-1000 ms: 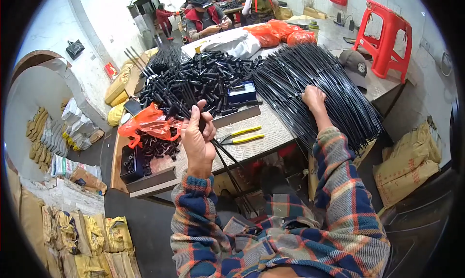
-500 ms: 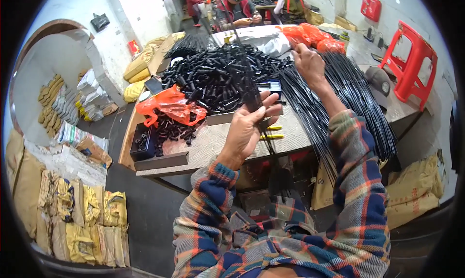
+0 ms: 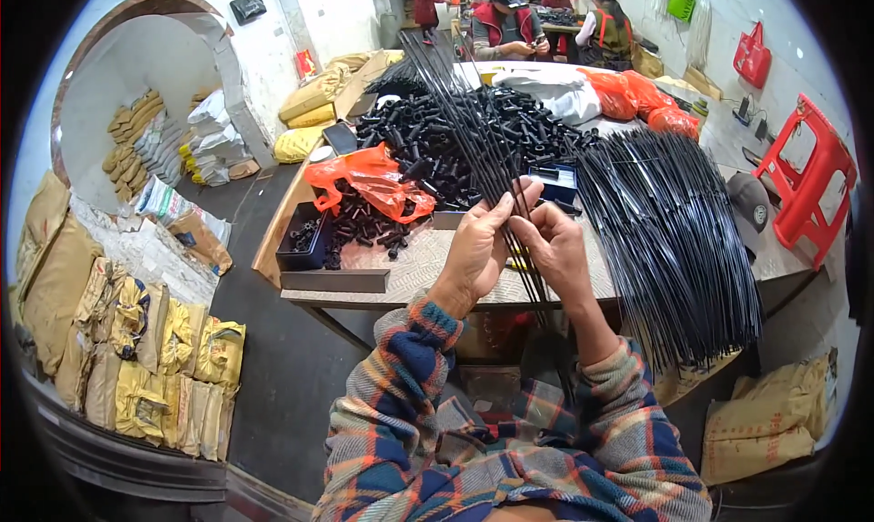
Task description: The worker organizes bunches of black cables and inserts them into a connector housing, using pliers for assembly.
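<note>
A slim bundle of long black rods [image 3: 462, 119] slants between my hands, its far ends fanned over the heap of parts. My left hand [image 3: 472, 251] is closed around it at mid-length. From the other side, the fingers and thumb of my right hand [image 3: 557, 256] press on the same rods. Beyond them lies a big pile of short black tubular parts [image 3: 428, 153]. To the right, a large spread of similar black rods [image 3: 669, 240] overhangs the table's front edge. A yellow-handled tool [image 3: 515, 266] is partly hidden behind my hands.
On the table's left are an orange plastic bag [image 3: 378, 183], small black pieces and a dark blue bin [image 3: 303, 237]. At the right stand a cap [image 3: 748, 201] and a red stool [image 3: 806, 176]. Yellow sacks [image 3: 164, 367] line the floor. Several people work at the back.
My right hand has come from above the rod spread to the bundle beside my left hand and now grips it. The view has shifted, so the table sits slightly lower and further right.
</note>
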{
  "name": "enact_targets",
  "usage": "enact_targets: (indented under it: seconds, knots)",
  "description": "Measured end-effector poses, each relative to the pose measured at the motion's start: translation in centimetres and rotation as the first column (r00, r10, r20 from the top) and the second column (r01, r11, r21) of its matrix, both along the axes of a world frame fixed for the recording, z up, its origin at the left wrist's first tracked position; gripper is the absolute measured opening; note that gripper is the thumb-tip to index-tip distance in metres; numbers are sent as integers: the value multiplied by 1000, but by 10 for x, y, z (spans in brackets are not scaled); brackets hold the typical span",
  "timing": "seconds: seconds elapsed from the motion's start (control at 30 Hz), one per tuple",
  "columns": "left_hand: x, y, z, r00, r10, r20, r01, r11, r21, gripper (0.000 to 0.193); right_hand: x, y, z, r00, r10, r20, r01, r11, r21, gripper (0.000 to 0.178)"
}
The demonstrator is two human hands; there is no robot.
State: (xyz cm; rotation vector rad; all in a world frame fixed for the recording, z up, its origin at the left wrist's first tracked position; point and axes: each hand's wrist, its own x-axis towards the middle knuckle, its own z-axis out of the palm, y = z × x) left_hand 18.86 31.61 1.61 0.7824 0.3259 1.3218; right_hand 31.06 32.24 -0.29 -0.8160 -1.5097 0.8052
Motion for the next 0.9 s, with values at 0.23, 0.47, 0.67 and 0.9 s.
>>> enact_targets:
  seconds: [0.23, 0.47, 0.67, 0.9]
  knots:
    - [-11, -5, -2, 993, 75, -89, -71, 996, 46, 30, -2, 15, 4, 978, 156, -140, -157, 988, 3, 17]
    - [-14, -9, 1, 985, 106, -134, -105, 994, 15, 37, -12, -28, -18, 858, 437, -271, -506, 810, -296, 15]
    - [-59, -45, -3, 480, 549, -685, -364, 834, 414, 39, 7, -31, 6, 845, 496, -199, -533, 765, -361, 19]
    - [-57, -58, -9, 703, 476, -529, -301, 872, 385, 27, 1, -69, -5, 549, 748, -373, -808, 362, -464, 21]
